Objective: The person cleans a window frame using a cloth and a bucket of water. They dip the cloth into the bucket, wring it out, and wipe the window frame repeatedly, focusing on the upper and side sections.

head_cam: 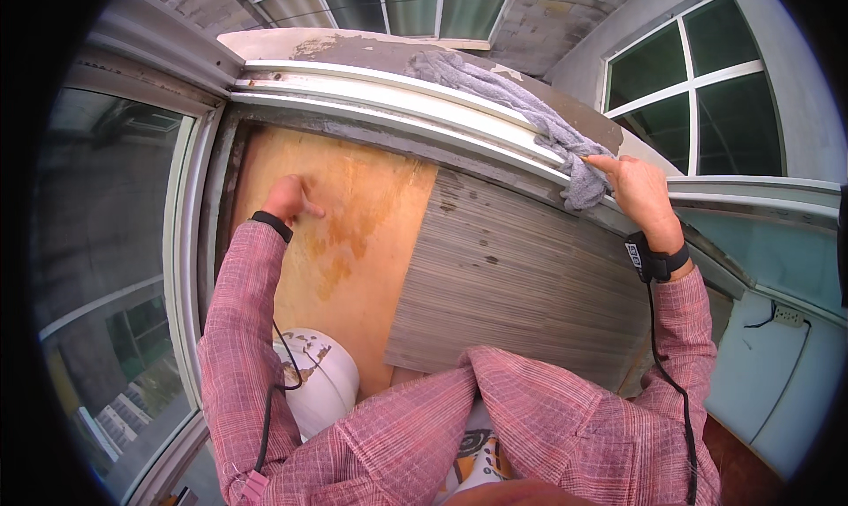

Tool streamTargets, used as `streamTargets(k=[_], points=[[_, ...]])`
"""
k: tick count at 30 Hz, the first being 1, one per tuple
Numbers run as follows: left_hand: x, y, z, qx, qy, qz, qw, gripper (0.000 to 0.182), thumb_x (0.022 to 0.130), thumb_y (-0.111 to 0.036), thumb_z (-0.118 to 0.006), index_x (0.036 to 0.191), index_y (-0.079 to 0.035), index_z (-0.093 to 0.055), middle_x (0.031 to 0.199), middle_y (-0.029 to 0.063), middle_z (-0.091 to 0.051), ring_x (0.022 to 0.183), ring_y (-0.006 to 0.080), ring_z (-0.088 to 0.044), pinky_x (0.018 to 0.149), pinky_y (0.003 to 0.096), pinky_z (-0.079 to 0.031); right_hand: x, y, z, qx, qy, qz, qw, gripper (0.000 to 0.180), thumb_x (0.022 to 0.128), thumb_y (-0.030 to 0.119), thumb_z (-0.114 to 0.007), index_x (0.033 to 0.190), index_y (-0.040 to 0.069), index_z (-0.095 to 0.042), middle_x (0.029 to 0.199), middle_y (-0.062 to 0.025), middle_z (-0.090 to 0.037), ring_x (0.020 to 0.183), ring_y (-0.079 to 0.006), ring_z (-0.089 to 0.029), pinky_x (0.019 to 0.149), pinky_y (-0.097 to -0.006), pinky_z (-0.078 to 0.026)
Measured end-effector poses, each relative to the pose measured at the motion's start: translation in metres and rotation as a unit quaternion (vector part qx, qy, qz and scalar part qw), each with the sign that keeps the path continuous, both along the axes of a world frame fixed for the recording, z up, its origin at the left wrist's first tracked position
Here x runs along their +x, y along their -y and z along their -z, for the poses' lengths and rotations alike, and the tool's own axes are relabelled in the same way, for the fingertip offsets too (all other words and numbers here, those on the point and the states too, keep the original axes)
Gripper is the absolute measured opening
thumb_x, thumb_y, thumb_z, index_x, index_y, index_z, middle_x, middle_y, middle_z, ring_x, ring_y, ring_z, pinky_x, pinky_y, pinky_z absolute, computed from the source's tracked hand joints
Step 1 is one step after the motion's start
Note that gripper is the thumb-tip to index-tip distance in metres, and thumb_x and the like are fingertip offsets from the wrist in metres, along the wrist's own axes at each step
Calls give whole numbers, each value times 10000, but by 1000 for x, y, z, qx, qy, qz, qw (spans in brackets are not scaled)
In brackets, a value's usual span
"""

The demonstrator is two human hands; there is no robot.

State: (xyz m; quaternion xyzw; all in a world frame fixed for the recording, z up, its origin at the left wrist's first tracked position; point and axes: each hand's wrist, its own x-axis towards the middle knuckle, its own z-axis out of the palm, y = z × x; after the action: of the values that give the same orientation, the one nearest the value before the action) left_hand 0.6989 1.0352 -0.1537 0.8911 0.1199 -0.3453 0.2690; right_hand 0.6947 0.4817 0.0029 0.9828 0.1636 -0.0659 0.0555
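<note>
My left hand [288,198] is over the stained plywood panel [331,274], thumb held out to the side and nothing visible in its grip; its other fingers are mostly hidden. Out at the window sill, my right hand [636,188] pinches a thin tan object [585,159], its index finger stretched along it. Most of that object is covered by the hand. Its tip touches a grey terry towel [517,102], which is draped across the white window track [397,112] and hangs over the inner edge.
A grey wood-grain board [503,274] with dark spots adjoins the plywood. A white bucket [331,373] stands under my left arm. The sliding window's glass pane [112,228] is at left. A wall outlet [788,316] with cables is at right; black cables run from both wristbands.
</note>
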Motion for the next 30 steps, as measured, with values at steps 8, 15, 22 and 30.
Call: streamTargets(k=[8,15,22,30], points=[[1,-8,12,10,-17,-10,1000,616,510,-157,-965,965,64,-612,622,116,-557,428,237,-574,339,383,-429,20,-29,43,186,25,-73,980,334,904,113,-596,1195,248,-688,802,-118,-647,736,-319,-643,635,-421,-516],[0,-4,5,18,-10,-4,1000,610,528,-164,-963,966,70,-609,620,127,-577,429,237,-578,350,382,-432,39,-62,48,240,-10,-144,960,404,899,118,-619,1266,286,-637,753,-85,-584,684,-294,-616,600,-401,-501],[0,-1,1,44,-11,9,999,634,531,-207,-973,983,77,-630,631,149,-595,443,247,-599,374,389,-453,30,-40,22,140,-55,-165,975,372,874,91,-637,1217,230,-679,737,-109,-586,639,-309,-605,575,-409,-473],[-1,-1,2,62,10,34,997,672,482,-306,-978,951,60,-666,707,196,-650,483,273,-640,482,386,-516,57,-212,62,111,57,-198,972,367,829,64,-582,1181,150,-634,782,-117,-639,682,-265,-692,556,-390,-547]])
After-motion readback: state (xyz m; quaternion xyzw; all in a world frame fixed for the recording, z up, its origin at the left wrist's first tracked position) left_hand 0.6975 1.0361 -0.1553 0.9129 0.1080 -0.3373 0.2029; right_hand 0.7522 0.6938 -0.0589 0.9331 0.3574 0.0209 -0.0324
